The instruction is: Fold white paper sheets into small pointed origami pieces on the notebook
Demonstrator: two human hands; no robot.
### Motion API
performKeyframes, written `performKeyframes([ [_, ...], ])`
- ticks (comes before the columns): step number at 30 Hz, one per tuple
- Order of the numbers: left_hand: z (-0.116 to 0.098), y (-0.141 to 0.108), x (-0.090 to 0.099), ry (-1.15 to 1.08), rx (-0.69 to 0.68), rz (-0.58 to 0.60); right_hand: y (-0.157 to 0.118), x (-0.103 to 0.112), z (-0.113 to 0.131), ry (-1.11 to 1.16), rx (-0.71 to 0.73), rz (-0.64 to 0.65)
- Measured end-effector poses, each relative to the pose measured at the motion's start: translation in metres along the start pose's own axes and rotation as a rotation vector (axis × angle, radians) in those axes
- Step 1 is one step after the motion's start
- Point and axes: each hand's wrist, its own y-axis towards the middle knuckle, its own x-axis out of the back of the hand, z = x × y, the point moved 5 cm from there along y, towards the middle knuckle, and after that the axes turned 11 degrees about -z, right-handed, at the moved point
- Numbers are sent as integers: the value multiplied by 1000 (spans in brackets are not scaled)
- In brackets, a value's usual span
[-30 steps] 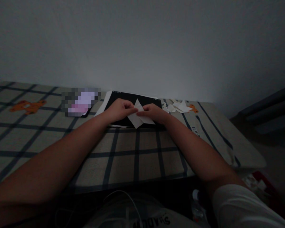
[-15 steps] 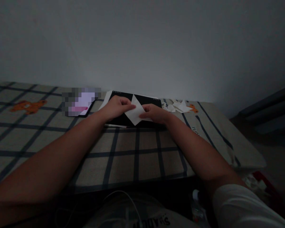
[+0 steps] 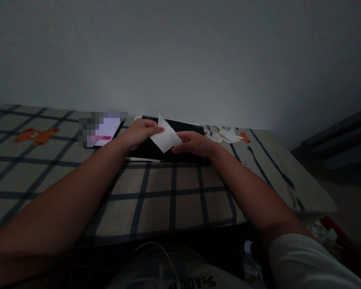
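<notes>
A white piece of paper (image 3: 166,138), slanted like a diamond, is held up over a dark flat board or folder (image 3: 144,151). My left hand (image 3: 140,134) pinches its left side, thumb on the front face. At the paper's right corner is my right hand (image 3: 194,143), its thumb and fingers parted around that corner; whether they touch it I cannot tell. White sheets (image 3: 142,159) stick out from under the dark board.
A tablet or phone (image 3: 110,130) with a lit, partly blurred screen lies at left on the checked cloth (image 3: 156,180). White paper scraps (image 3: 228,135) lie right of the board. The wall (image 3: 180,56) rises behind. Below the table edge are a plastic bottle (image 3: 251,261) and a red container (image 3: 339,233).
The paper has moved a little left and up with my left hand. My right hand's fingers have loosened from it and spread apart.
</notes>
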Motion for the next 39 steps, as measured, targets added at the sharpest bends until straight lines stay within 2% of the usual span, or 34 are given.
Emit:
performKeyframes([
  [6, 3, 2, 3, -64, 50, 6, -2, 10, -3, 93, -105, -25],
  [13, 8, 5, 7, -77, 53, 12, -3, 8, -1, 138, -155, 31],
  [16, 6, 2, 3, -27, 30, 39, 1, 13, -1, 57, -108, -90],
  [18, 3, -1, -2, 16, -1, 78, 3, 21, 1, -96, -26, -267],
  [20, 0, -4, -7, 35, -32, 105, 4, 24, 6, -277, 75, -345],
  [23, 0, -7, -12, 14, -17, 123, 4, 24, 9, -405, 152, -351],
  [28, 5, -9, -15, -110, 93, 122, 4, 25, 9, -407, 177, -341],
  [32, 2, -8, -12, -30, 1, -4, 6, 28, 8, -418, 197, -390],
  [35, 0, -6, -11, -49, -74, -89, 6, 28, 10, -445, 213, -415],
  [39, 9, -3, -16, -194, 31, -82, 6, 26, 11, -476, 237, -392],
])
